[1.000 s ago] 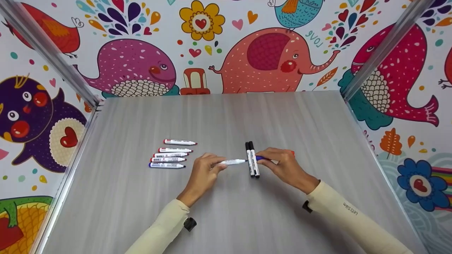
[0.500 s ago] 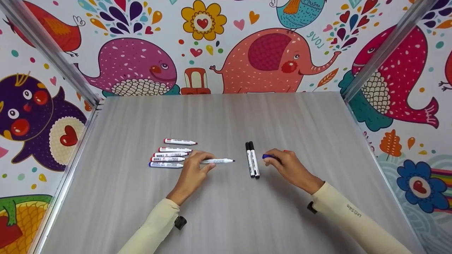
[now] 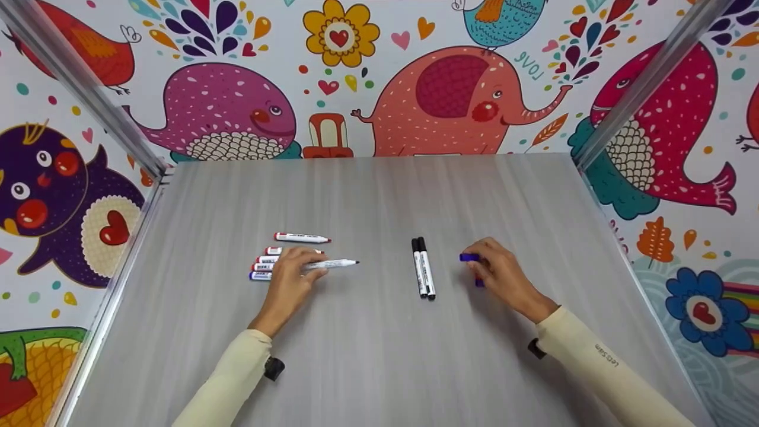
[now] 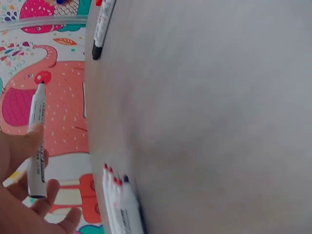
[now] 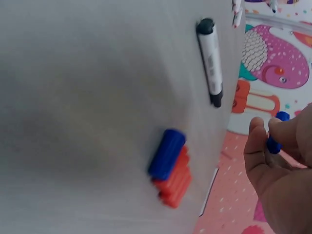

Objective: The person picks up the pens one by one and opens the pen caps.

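My left hand (image 3: 287,287) grips a white uncapped marker (image 3: 337,264) with a dark tip, held over the row at the left. That row has several uncapped markers with red ends and one blue-ended marker (image 3: 260,276), partly hidden by the hand. In the left wrist view the held marker (image 4: 37,141) stands nearly upright between thumb and fingers. My right hand (image 3: 504,276) pinches a blue cap (image 3: 469,257) above the table. Below it, in the right wrist view, another blue cap (image 5: 167,155) lies beside several red caps (image 5: 176,184).
Two capped black markers (image 3: 423,270) lie side by side mid-table, between the hands. One red-ended marker (image 3: 302,238) lies slightly apart behind the row. Patterned walls and metal posts (image 3: 649,89) border the grey table (image 3: 379,356).
The marker and cap have come apart. My left hand has carried the marker leftward to the row; my right hand has drawn back rightward with the blue cap, near the loose caps.
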### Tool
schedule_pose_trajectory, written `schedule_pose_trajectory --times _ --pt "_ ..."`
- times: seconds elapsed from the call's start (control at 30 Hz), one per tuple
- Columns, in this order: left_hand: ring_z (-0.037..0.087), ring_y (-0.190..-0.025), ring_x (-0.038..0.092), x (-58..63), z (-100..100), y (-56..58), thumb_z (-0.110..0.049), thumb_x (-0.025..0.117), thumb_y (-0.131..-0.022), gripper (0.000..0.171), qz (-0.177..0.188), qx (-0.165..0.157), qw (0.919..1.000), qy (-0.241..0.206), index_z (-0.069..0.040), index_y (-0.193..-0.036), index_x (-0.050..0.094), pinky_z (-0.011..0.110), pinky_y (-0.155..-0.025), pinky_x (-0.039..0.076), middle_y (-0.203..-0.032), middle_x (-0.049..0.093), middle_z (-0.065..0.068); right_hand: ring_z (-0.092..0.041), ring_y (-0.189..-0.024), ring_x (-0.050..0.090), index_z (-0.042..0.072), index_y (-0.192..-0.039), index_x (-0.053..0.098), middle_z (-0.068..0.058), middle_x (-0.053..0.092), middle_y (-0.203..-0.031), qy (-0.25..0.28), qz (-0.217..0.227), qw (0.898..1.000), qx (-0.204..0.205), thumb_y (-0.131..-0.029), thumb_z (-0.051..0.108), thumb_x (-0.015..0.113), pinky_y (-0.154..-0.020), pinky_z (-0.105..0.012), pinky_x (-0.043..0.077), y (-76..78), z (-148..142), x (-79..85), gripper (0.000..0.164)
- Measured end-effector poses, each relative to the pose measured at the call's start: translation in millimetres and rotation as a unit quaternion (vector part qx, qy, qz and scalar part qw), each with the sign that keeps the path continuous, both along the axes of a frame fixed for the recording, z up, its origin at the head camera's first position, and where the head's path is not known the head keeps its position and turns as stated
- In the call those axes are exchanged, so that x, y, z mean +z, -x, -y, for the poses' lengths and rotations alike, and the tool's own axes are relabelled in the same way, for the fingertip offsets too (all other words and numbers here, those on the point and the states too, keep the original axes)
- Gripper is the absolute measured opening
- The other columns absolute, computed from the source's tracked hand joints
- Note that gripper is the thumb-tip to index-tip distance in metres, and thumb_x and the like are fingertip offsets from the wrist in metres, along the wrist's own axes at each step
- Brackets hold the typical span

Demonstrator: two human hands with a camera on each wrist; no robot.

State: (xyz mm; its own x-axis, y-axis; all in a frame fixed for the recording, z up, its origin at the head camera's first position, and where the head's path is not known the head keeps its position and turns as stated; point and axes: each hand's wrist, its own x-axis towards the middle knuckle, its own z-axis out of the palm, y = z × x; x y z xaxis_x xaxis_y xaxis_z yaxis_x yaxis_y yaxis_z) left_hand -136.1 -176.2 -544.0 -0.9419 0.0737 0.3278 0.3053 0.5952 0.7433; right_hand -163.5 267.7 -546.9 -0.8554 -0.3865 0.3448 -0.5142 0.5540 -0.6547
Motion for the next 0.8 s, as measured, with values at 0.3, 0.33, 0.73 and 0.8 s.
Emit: schedule_pose_trajectory --times 0.3,0.33,0.73,0.8 --pt "0.034 -0.113 0.062 -3.5 42 15.9 0.005 0.09 -0.085 0.022 0.021 0.026 0.9991 0.026 -0.001 -0.105 0.086 0.051 -0.098 0.046 -0.11 0.082 0.011 -0.023 -0.093 0.068 -0.002 -0.117 0.079 -0.011 0.073 -0.11 -0.015 0.027 0.999 -0.045 -0.097 -0.007 0.079 -0.082 -0.019 0.054 11.9 -32 -11.1 0.021" --pt "0.035 -0.114 0.062 -2.8 46 18.4 0.006 0.089 -0.086 0.021 0.026 0.028 0.999 0.025 0.0 -0.106 0.085 0.052 -0.1 0.046 -0.111 0.082 0.013 -0.024 -0.094 0.069 -0.002 -0.117 0.079 -0.011 0.073 -0.11 -0.015 0.03 0.998 -0.051 -0.097 -0.006 0.079 -0.082 -0.019 0.055 13.7 -35 -11.9 0.021" --pt "0.044 -0.122 0.06 -5.4 84 52.1 0.009 0.08 -0.093 0.02 0.059 0.033 0.9964 0.051 0.004 -0.112 0.084 0.059 -0.11 0.043 -0.12 0.079 0.023 -0.031 -0.107 0.069 -0.001 -0.121 0.081 -0.015 0.077 -0.116 -0.038 0.069 0.993 -0.084 -0.1 -0.004 0.078 -0.094 -0.014 0.05 31.0 -65 -19.3 0.022" --pt "0.044 -0.124 0.059 -8.1 90 55.7 0.009 0.08 -0.094 0.021 0.065 0.033 0.9958 0.056 0.004 -0.113 0.083 0.06 -0.111 0.043 -0.121 0.078 0.024 -0.032 -0.107 0.069 -0.001 -0.12 0.081 -0.015 0.077 -0.116 -0.042 0.07 0.993 -0.085 -0.1 -0.004 0.078 -0.094 -0.012 0.048 34.4 -67 -21.5 0.021"
